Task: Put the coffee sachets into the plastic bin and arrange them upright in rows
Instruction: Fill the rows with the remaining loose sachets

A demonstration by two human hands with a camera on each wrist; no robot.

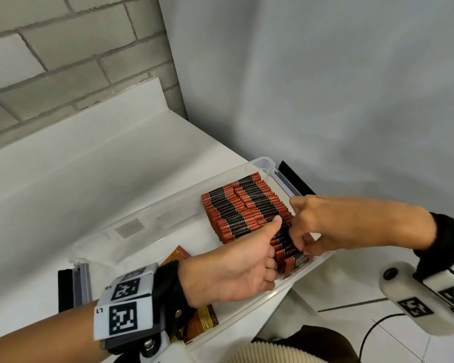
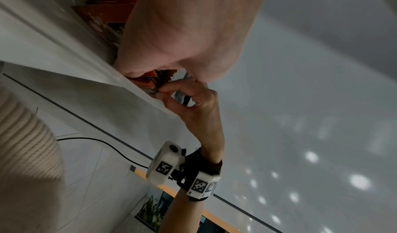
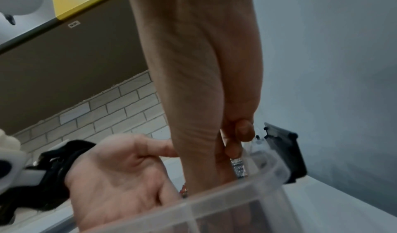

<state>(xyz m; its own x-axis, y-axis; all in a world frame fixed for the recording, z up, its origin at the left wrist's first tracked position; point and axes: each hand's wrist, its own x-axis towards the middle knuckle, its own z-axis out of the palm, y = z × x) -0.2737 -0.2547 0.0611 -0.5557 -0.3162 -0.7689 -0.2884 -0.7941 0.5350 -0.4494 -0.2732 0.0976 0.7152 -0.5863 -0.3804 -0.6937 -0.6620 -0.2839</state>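
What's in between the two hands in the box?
Red and black coffee sachets: the near end of a row in the plastic bin, standing between the left hand and the right hand. The head view shows it.

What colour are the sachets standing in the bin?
The sachets are red-orange with a black middle band; clearest in head view.

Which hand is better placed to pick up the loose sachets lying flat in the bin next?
Left, probably. The loose sachets lie beside the left hand, while the right hand is farther off, pinching the row at its near end. The left would first have to release the row.
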